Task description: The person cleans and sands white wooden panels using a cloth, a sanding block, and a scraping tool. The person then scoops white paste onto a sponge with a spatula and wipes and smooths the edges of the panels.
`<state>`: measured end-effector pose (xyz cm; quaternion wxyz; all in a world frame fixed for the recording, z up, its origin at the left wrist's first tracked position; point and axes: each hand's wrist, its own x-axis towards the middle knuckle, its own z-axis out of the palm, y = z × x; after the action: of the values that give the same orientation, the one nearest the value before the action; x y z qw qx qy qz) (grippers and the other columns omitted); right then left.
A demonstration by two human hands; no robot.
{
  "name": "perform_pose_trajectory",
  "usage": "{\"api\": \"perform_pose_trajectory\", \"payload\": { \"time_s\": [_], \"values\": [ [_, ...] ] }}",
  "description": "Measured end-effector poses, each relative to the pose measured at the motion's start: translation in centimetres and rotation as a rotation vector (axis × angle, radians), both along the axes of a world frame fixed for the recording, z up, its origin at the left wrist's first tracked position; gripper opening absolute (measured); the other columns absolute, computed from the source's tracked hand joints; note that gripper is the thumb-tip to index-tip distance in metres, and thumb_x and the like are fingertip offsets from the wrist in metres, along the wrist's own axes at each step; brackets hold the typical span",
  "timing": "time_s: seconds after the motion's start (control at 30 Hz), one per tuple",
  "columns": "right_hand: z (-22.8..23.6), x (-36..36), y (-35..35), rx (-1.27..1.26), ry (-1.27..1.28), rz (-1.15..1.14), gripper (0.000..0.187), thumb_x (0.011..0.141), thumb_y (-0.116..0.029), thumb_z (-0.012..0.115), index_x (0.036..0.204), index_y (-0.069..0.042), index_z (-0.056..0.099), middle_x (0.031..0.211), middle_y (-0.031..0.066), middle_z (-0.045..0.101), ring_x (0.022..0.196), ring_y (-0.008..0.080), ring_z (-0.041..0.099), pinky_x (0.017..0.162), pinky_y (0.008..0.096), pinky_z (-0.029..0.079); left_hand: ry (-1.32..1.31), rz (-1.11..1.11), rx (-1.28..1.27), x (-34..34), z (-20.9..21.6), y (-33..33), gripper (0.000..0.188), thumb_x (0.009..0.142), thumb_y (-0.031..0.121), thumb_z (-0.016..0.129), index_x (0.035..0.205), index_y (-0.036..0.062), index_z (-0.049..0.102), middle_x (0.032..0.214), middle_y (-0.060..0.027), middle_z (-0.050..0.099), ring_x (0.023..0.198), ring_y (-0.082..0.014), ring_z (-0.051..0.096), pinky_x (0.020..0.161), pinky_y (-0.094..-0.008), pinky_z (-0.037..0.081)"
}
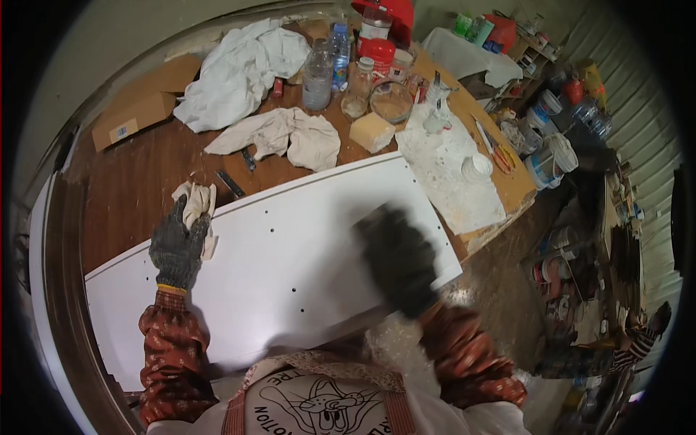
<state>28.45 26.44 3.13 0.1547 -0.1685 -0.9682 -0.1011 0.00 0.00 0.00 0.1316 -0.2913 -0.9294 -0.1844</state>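
Note:
A white panel (246, 290) with small dark holes lies across the table in front of me. At its far left edge my left hand (176, 250), in a dark grey glove, is closed on a crumpled cream cloth (197, 203). My right hand (399, 261), gloved in the same dark grey, is smeared by motion over the right part of the panel. Its fingers cannot be made out, nor whether it holds or touches anything. Just beyond the panel's far edge lies a black-handled tool (230, 183), close to my left hand.
Beyond the panel are a beige cloth (290, 138), a white cloth (246, 69), a cardboard box (141, 101), plastic bottles (317, 83), a glass bowl (391, 101) and a yellowish block (372, 133). Orange-handled pliers (500, 156) lie far right. Buckets (551, 159) stand past the table's right edge.

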Motion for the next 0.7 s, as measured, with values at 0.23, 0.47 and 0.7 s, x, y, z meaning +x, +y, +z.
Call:
{"api": "perform_pose_trajectory", "payload": {
  "time_s": [0.23,0.47,0.7],
  "values": [
    [1.7,0.4,-5.1,-0.136,0.079,0.102,0.060,0.081,-0.038,0.062,0.132,-0.011,0.045,0.121,0.0249,0.050,0.088,0.0342,0.058,0.069,0.0467,0.050,-0.049,0.014,-0.010,1.5,1.5,2.9,0.057,0.082,0.042,0.065,0.128,0.0090,0.054,0.095,-0.0196,0.065,0.088,-0.0358,0.062,0.078,-0.0448,0.048],
    [-0.2,-5.5,7.2,-0.007,-0.020,-0.323,0.043,0.089,-0.034,0.053,0.129,-0.018,0.050,0.124,0.0120,0.055,0.106,0.0343,0.054,0.077,0.0456,0.048,0.064,0.010,0.029,1.1,0.6,1.8,0.056,0.081,0.041,0.067,0.128,0.0116,0.056,0.089,-0.0158,0.065,0.084,-0.0334,0.062,0.073,-0.0435,0.048],
    [-4.7,-14.9,-9.0,-0.186,0.210,0.501,0.043,0.086,-0.029,0.059,0.125,-0.012,0.054,0.121,0.0112,0.055,0.112,0.0292,0.053,0.092,0.0445,0.044,0.059,-0.006,0.000,0.8,1.0,-0.8,0.055,0.083,0.042,0.062,0.125,0.0068,0.056,0.099,-0.0159,0.063,0.090,-0.0342,0.060,0.079,-0.0452,0.046]
  ]
}}
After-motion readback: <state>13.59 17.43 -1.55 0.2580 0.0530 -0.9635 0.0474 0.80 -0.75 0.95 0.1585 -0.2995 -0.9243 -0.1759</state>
